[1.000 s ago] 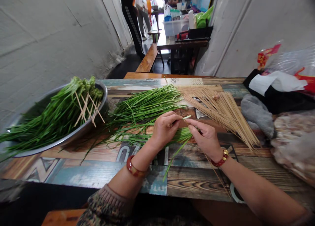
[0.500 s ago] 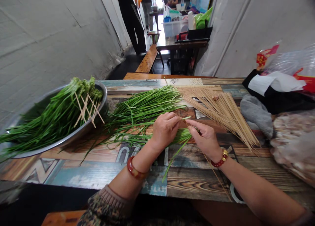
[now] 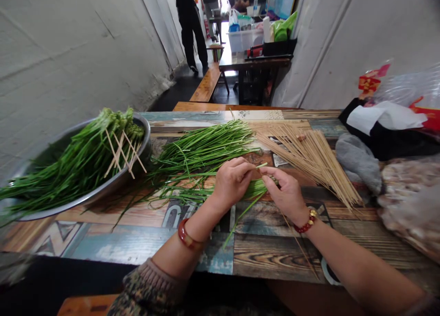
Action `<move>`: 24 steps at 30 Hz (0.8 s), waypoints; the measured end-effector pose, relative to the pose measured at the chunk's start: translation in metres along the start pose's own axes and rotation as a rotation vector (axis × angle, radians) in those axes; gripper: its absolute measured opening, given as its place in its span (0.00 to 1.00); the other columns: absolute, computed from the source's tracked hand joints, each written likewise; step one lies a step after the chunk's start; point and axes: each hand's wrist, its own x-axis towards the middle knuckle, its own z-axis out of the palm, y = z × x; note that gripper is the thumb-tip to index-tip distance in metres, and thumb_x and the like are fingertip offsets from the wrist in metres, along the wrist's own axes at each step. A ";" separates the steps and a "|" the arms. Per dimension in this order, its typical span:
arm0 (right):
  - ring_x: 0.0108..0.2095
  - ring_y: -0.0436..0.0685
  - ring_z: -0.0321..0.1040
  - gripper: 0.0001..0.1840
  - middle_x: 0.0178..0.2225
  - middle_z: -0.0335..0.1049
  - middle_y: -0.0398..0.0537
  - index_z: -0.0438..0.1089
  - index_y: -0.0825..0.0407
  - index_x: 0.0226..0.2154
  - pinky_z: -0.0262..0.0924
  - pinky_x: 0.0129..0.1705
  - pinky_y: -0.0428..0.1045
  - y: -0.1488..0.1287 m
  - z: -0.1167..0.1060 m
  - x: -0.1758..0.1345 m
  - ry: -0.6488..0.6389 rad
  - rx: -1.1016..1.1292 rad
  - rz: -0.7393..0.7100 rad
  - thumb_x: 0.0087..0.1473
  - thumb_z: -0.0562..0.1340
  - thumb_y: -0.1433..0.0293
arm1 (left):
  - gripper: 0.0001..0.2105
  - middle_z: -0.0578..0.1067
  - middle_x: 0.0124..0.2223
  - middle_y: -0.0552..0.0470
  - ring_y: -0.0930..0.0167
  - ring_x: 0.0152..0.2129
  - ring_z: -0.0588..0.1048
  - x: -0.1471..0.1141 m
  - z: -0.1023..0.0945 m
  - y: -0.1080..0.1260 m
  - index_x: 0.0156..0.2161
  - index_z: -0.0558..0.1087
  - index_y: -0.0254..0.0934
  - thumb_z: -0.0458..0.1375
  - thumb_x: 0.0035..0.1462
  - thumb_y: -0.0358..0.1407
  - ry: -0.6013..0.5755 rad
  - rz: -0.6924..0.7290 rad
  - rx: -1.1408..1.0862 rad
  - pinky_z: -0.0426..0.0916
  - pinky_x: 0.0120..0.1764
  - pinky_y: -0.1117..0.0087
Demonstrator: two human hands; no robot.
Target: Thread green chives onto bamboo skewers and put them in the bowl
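My left hand [image 3: 233, 180] is closed on thin green chives, whose pale ends stick out past its fingertips. Fingertip to fingertip with it, my right hand [image 3: 283, 190] pinches a thin bamboo skewer [image 3: 302, 249], which slants down below the palm toward the table's near edge. The skewer's tip is hidden between the fingers. Under both hands lie loose chives [image 3: 256, 190], one stalk hanging toward me. Just beyond, a larger pile of chives [image 3: 206, 144] rests on the table. To the right of it, many bare bamboo skewers [image 3: 316, 160] are fanned out.
On the left stands a metal basin [image 3: 146, 132] heaped with skewered chives [image 3: 79, 164]. At right are a grey plastic bag [image 3: 357, 158], a bag of pale food pieces [image 3: 410, 199] and a black bag [image 3: 388, 139]. Behind, a person [image 3: 189, 27] stands near a bench [image 3: 206, 84].
My hands have barely shifted; the skewer's lower end has swung slightly left, and the hanging stalk has too. The person in the background has moved to the right.
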 end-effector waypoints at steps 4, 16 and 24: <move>0.38 0.56 0.73 0.11 0.37 0.77 0.47 0.72 0.49 0.39 0.66 0.42 0.50 -0.002 -0.001 0.000 -0.006 -0.010 -0.012 0.55 0.57 0.66 | 0.05 0.74 0.30 0.51 0.74 0.28 0.72 0.002 0.000 0.001 0.33 0.74 0.36 0.55 0.56 0.29 0.005 -0.077 -0.170 0.65 0.31 0.74; 0.29 0.51 0.67 0.22 0.36 0.72 0.45 0.62 0.49 0.53 0.63 0.33 0.47 0.002 0.001 0.000 0.007 0.049 0.038 0.56 0.57 0.65 | 0.06 0.74 0.30 0.51 0.74 0.28 0.72 0.000 0.003 0.003 0.33 0.75 0.36 0.55 0.57 0.30 -0.083 -0.034 -0.172 0.65 0.32 0.74; 0.32 0.53 0.68 0.21 0.34 0.72 0.45 0.63 0.49 0.51 0.62 0.35 0.48 0.001 -0.005 0.003 -0.050 0.013 0.000 0.55 0.59 0.64 | 0.10 0.78 0.39 0.47 0.70 0.36 0.76 0.003 -0.002 0.001 0.42 0.75 0.36 0.53 0.59 0.35 -0.238 -0.185 -0.242 0.69 0.40 0.70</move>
